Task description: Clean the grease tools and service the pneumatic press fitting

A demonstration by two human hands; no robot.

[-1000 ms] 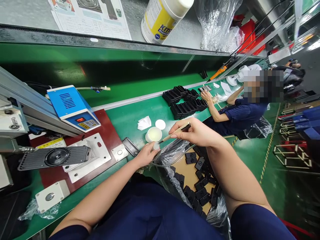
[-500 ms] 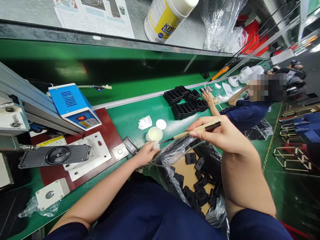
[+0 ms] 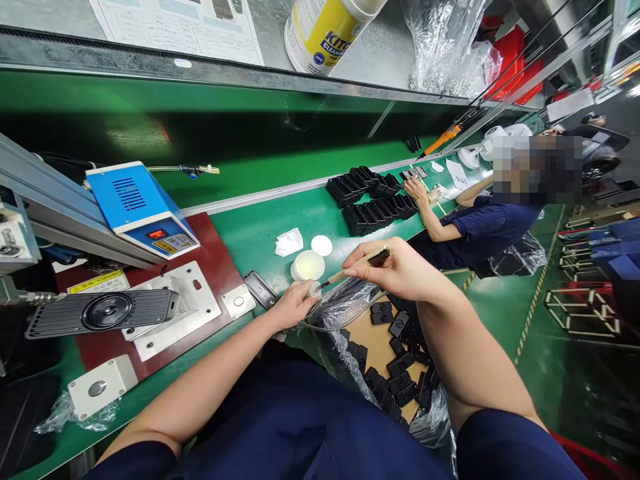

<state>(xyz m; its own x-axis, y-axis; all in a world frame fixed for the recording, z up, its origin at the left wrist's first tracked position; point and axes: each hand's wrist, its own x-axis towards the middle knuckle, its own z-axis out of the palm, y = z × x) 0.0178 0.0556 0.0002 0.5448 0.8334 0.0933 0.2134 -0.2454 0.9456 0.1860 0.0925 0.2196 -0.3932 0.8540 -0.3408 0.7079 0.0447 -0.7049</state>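
My left hand (image 3: 293, 307) pinches a small white part (image 3: 314, 289) at the near edge of the green bench. My right hand (image 3: 395, 267) grips a thin brush with a pale wooden handle and dark end (image 3: 361, 261); its tip points down at the white part. Just behind stands a small open white jar of pale paste (image 3: 308, 266), with its round lid (image 3: 321, 245) and a crumpled white tissue (image 3: 289, 243) beside it.
A plastic-lined box of several small black parts (image 3: 395, 360) sits below my right arm. Left: a black speaker (image 3: 103, 311) on a metal fixture (image 3: 173, 310), a blue control unit (image 3: 137, 210). A seated co-worker's hand (image 3: 415, 193) rests by rows of black housings (image 3: 373, 200).
My right hand drew the brush back to the right, then brought it in again so the tip is back at the white part. My left hand stayed in place.
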